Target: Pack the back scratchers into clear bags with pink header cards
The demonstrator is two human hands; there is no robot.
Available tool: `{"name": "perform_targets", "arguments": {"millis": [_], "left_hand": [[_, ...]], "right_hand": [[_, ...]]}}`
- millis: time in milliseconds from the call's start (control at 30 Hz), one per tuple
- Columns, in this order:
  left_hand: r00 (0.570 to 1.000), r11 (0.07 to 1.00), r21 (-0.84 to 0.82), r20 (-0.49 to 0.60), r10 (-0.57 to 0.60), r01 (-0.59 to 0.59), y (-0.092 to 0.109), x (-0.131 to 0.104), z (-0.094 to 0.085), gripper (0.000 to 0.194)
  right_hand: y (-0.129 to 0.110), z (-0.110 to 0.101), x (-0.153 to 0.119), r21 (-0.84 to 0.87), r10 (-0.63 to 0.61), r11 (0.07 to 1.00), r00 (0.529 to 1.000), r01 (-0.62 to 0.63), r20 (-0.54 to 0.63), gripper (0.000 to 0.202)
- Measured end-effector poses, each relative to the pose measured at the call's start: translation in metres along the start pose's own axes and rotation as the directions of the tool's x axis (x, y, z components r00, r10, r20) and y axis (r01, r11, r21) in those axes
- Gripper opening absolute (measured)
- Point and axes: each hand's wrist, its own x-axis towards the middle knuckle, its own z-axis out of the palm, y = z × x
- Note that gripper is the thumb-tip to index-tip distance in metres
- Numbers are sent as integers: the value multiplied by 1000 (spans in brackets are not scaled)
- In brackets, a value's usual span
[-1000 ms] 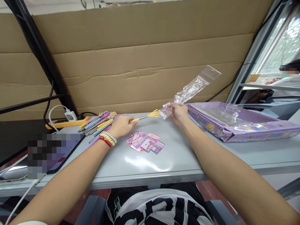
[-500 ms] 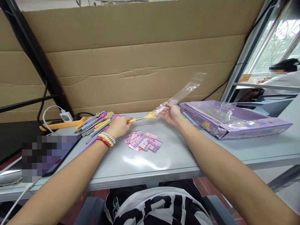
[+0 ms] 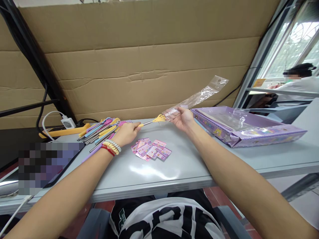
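Observation:
My left hand (image 3: 127, 132) is closed on a yellow-handled stick with a metal shaft and a yellow hand-shaped end (image 3: 159, 118). My right hand (image 3: 183, 119) grips a long clear plastic sleeve (image 3: 199, 98), which slants up to the right. The yellow end lies right at the sleeve's lower left end; whether it is inside, I cannot tell. Several similar sticks in pink, blue, yellow and purple (image 3: 99, 131) lie in a pile behind and left of my left hand. Small pink and purple cards (image 3: 151, 149) are spread on the table between my forearms.
An open purple box (image 3: 264, 134) with clear plastic in it stands on the grey table (image 3: 154, 174) at the right. At the left are a tablet (image 3: 62, 162), a white charger (image 3: 68, 122) and cables. Cardboard (image 3: 144, 59) rises behind. A person (image 3: 299, 83) sits far right.
The clear sleeve has swung a little lower and to the right at its far end. Both hands have barely moved, and the whole view has shifted slightly.

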Motion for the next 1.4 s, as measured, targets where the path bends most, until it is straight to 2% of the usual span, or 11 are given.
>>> {"name": "perform_targets", "arguments": {"millis": [200,367,567,767,967,1233,1400], "left_hand": [[998,998,-29,-38,46,-48,0,0,2,41],[991,991,-54,-67,116,-119,2,-1,2,39],[987,987,-68,-76,143,-148,5,-2,-2,37],[988,993,-102,-153,36,-53,13,-3,-3,28],[983,992,-123,-181,16,-39,22,-5,-3,18],[981,981,-176,-190,45,-80,26,-6,-4,24],[993,993,-114,-119,20,-33,16,-3,-7,32]], "right_hand": [[5,9,-8,-44,-42,998,999,43,22,10],[11,10,-9,-131,-38,990,995,50,93,14],[12,2,-5,-196,-68,976,989,94,133,11],[15,8,-12,-200,-18,978,985,52,170,7],[20,16,-20,-157,-39,984,962,84,269,9],[22,16,-21,-134,-70,984,944,119,321,11],[11,12,-18,-116,-140,977,951,177,277,10]]}}
